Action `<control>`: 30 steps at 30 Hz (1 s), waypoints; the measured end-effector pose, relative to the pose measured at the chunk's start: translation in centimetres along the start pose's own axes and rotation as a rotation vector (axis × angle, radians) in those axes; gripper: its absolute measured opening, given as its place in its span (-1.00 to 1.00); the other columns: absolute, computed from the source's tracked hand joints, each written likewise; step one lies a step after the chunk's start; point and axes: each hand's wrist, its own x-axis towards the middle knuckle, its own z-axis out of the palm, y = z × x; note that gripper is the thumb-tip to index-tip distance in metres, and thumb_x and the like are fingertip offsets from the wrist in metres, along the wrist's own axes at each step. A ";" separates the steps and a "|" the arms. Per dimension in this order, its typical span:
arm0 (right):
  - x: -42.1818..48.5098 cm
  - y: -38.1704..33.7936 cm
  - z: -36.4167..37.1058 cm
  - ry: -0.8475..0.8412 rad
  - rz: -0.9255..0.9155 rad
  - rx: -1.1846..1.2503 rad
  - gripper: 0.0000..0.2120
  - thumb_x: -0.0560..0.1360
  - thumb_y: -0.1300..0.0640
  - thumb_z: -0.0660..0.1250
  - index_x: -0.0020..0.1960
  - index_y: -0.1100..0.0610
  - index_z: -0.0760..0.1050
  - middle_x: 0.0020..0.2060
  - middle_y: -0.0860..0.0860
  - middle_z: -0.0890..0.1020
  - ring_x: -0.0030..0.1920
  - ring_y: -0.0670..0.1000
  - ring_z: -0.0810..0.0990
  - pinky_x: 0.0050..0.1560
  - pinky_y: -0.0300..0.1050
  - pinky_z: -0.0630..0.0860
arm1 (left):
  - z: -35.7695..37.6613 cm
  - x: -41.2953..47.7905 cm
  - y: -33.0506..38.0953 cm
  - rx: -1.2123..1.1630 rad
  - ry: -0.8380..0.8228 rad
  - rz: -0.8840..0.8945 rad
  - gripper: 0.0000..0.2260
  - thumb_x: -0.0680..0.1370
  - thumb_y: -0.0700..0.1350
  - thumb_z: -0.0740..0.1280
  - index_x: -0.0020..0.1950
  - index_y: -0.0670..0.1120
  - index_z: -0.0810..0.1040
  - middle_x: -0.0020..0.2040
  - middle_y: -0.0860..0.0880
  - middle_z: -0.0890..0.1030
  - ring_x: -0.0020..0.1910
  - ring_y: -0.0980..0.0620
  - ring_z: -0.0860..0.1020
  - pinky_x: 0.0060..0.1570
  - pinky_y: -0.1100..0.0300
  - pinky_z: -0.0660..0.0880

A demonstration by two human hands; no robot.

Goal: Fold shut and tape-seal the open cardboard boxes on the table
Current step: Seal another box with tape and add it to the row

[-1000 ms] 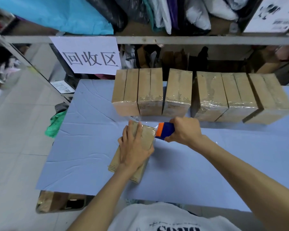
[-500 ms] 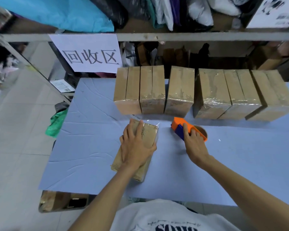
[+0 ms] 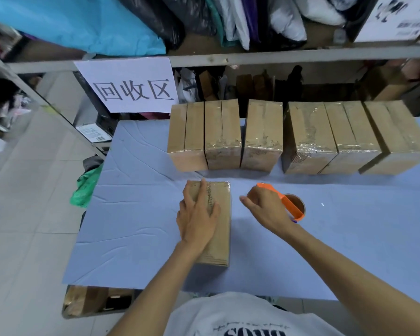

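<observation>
Pressing the taped box [image 3: 221, 238] with my flat left hand [image 3: 196, 220]; right hand [image 3: 264, 209] covers the tape dispenser [image 3: 292, 205], grip unclear. Back row [image 3: 262, 132] looks sealed, so little remains.

Single head-worn wide-angle view.
Looks forward and down from above the near edge of the blue-covered table [image 3: 131, 238]. Close in: the wearer's white printed shirt [image 3: 228, 316] sits at the bottom edge, the grey metal shelf rail [image 3: 301, 55] bows across the top, and straight lines bend toward the corners.
</observation>
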 end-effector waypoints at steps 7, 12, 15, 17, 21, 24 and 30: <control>1.4 -3.0 0.6 0.004 0.192 0.464 -0.77 0.46 0.03 0.46 -0.18 0.19 0.54 -0.29 0.06 0.65 -0.24 0.05 0.66 -0.22 0.03 0.63 | -1.5 1.5 0.9 -0.281 -0.016 -0.126 -0.22 0.46 0.19 0.41 0.54 0.02 0.08 0.48 0.01 0.28 0.39 -0.08 0.37 0.24 0.00 0.35; 1.2 -3.5 -2.4 0.111 0.124 0.541 -0.85 0.42 0.14 0.51 -0.19 0.20 0.59 -0.34 0.05 0.64 -0.34 -0.05 0.62 -0.39 -0.25 0.51 | -2.4 1.9 1.1 -0.466 0.110 -0.027 -0.61 0.48 0.04 0.44 0.24 0.04 0.40 0.23 0.13 0.52 0.07 0.14 0.57 0.01 0.27 0.44; 1.0 -3.8 -4.6 0.169 0.059 0.599 -0.86 0.39 0.17 0.52 -0.12 0.18 0.60 -0.29 0.04 0.66 -0.39 -0.15 0.59 -0.36 -0.26 0.52 | -3.3 1.9 2.1 -0.559 0.196 0.016 -0.65 0.48 -0.03 0.47 0.17 0.06 0.40 0.13 0.16 0.54 -0.08 0.21 0.57 -0.14 0.46 0.36; 0.9 -3.4 -5.5 0.188 0.022 0.600 -0.86 0.36 0.15 0.54 -0.13 0.10 0.61 -0.29 -0.02 0.67 -0.28 -0.10 0.64 -0.25 -0.13 0.60 | -3.3 2.0 2.4 -0.590 0.219 0.068 -0.66 0.46 -0.07 0.48 0.15 0.07 0.42 0.09 0.17 0.54 -0.04 0.15 0.59 -0.07 0.29 0.45; 0.2 -2.7 -5.9 0.205 -0.062 0.551 -0.86 0.34 0.16 0.54 -0.19 0.05 0.59 -0.32 -0.07 0.66 -0.26 -0.06 0.64 -0.22 0.00 0.63 | -3.3 1.5 2.6 -0.630 0.214 0.109 -0.66 0.45 -0.13 0.49 0.11 0.08 0.44 0.07 0.17 0.56 -0.04 0.16 0.60 -0.11 0.30 0.51; -0.3 -2.2 -5.9 0.229 -0.147 0.482 -0.84 0.38 0.14 0.52 -0.14 0.08 0.54 -0.28 -0.09 0.64 -0.23 -0.08 0.63 -0.19 -0.06 0.61 | -3.3 1.4 2.6 -0.640 0.207 0.146 -0.67 0.44 -0.14 0.50 0.10 0.07 0.46 0.06 0.16 0.56 -0.07 0.22 0.57 -0.19 0.41 0.47; -0.6 -1.6 -6.0 0.277 -0.290 0.397 -0.80 0.42 0.10 0.50 -0.08 0.06 0.49 -0.16 -0.10 0.58 -0.14 -0.07 0.60 -0.21 -0.16 0.55 | -3.7 1.9 2.4 -0.492 0.183 0.276 -0.69 0.41 -0.10 0.53 0.07 0.02 0.50 0.05 0.19 0.50 -0.08 0.23 0.52 -0.22 0.36 0.49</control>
